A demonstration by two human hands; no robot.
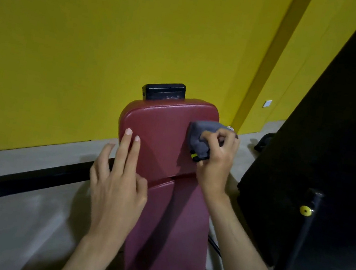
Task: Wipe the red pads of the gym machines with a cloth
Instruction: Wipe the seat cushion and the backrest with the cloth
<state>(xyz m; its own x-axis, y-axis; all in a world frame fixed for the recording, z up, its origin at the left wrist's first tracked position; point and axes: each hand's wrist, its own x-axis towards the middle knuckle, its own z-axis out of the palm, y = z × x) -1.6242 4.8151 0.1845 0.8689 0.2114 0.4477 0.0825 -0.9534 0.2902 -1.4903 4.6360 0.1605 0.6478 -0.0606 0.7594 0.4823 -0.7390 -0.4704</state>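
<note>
A red upper pad (160, 136) of a gym machine stands in the middle of the head view, with a longer red lower pad (171, 228) below it across a seam. My right hand (215, 157) grips a bunched grey cloth (203, 134) against the upper pad's right edge. My left hand (118, 176) lies with straight fingers on the left side of the upper pad, fingertips pointing up.
A black block (164, 91) sticks up behind the pad's top. A black curved frame tube (23, 182) runs along the floor at left. A large black machine shroud (334, 149) with a yellow knob (305, 210) fills the right. Yellow wall (94, 38) behind.
</note>
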